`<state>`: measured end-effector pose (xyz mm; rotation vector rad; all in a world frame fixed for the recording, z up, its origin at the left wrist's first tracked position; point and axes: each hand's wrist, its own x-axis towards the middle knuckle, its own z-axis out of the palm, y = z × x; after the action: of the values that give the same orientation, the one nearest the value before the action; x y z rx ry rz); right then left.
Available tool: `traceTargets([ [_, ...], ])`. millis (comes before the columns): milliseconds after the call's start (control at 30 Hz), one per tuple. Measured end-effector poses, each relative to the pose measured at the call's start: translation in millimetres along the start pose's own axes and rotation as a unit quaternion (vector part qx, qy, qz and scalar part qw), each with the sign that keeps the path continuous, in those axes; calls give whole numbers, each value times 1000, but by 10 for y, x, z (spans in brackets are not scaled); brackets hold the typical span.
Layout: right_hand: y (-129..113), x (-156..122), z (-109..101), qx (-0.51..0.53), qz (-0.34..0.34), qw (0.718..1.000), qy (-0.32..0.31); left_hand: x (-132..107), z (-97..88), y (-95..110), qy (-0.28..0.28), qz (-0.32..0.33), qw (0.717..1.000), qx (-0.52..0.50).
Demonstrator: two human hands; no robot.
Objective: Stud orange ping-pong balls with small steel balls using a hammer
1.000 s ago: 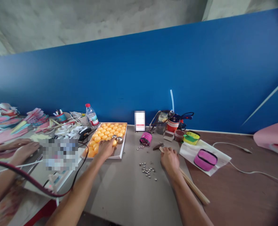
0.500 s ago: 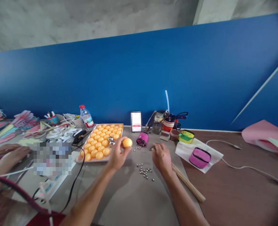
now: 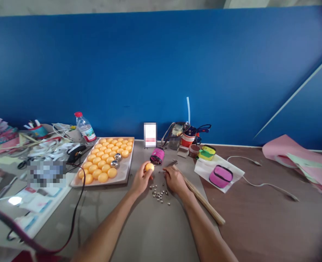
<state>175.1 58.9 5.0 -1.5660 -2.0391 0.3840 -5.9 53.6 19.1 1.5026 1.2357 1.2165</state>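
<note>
My left hand point(image 3: 141, 179) grips an orange ping-pong ball point(image 3: 149, 167) between thumb and fingers, raised over the grey table mat. Just to its right, my right hand point(image 3: 175, 179) is low over the mat with its fingers drawn together. What those fingertips hold, if anything, is too small to tell. A dark metal piece point(image 3: 172, 163) shows just beyond the right knuckles. Small shiny metal beads point(image 3: 158, 195) lie scattered between my wrists. Behind the hands, a magenta round pouch point(image 3: 157, 155) lies on its side with its dark opening facing me.
To the left, a white tray point(image 3: 126, 171) holds many orange balls and two silver balls point(image 3: 115, 164). Wooden sticks point(image 3: 207, 203) lie beside my right forearm. A magenta case point(image 3: 221, 176) rests on white paper. A dark cable point(image 3: 75, 214) crosses the left side near a water bottle point(image 3: 86, 128).
My left hand has brought the ball closer to my right hand, which has moved slightly toward the beads. The view has tilted down and shifted right.
</note>
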Motion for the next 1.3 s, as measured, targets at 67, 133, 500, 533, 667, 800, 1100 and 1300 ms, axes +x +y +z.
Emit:
traceTargets([
  [67, -9, 3, 6, 2, -7, 1000, -11, -2, -29, -60, 6, -19, 1000, -13],
  [133, -30, 2, -10, 6, -8, 1000, -28, 1, -66, -94, 11, -30, 998, -46],
  [500, -90, -32, -387, 61, -63, 970, -227, 109, -169, -34, -16, -143, 939, -314],
  [533, -96, -38, -385, 49, -72, 969, -233, 114, -170, -45, -18, -145, 936, -319],
  [667, -96, -64, -285, 25, -77, 975, -207, 115, -176, -53, -21, -156, 926, -344],
  [800, -55, -72, -179, 52, -74, 981, -170, 99, -182, -3, -24, -167, 912, -373],
  [1100, -22, -1, -22, 290, 81, 954, 6, 97, -197, -9, -25, -146, 902, -406],
  [1300, -6, 38, 65, 451, 151, 879, 32, 79, -220, 24, -58, -139, 886, -438],
])
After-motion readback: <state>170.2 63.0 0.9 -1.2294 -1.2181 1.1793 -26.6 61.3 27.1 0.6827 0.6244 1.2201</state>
